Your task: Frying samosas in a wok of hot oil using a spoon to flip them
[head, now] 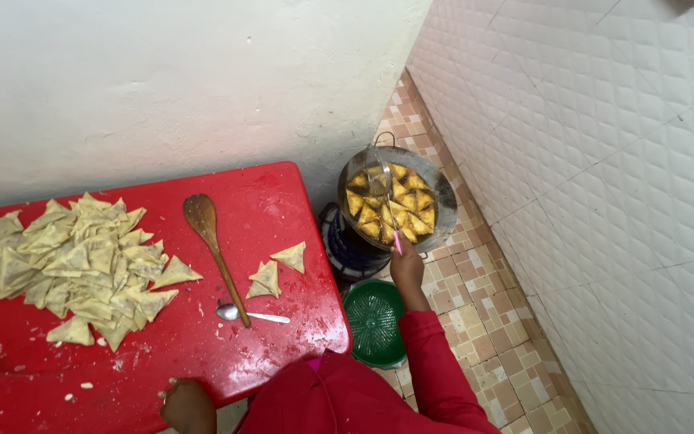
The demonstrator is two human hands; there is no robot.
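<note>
My right hand (406, 269) reaches out over the floor and grips the pink handle of a wire skimmer (385, 189) dipped into a dark frying pot (443, 197). The pot holds several golden triangular pastries (395, 205) in oil and sits on a small blue stove (347, 245). My left hand (186, 404) rests on the near edge of the red table (267, 201), holding nothing that I can see. A red sleeve covers my right arm.
On the red table lie a large heap of raw folded triangular pastries (82, 265), three more (276, 272) near the right edge, a wooden spoon (212, 245) and a metal spoon (242, 313). A green plastic strainer (373, 320) sits on the tiled floor. White walls stand behind and right.
</note>
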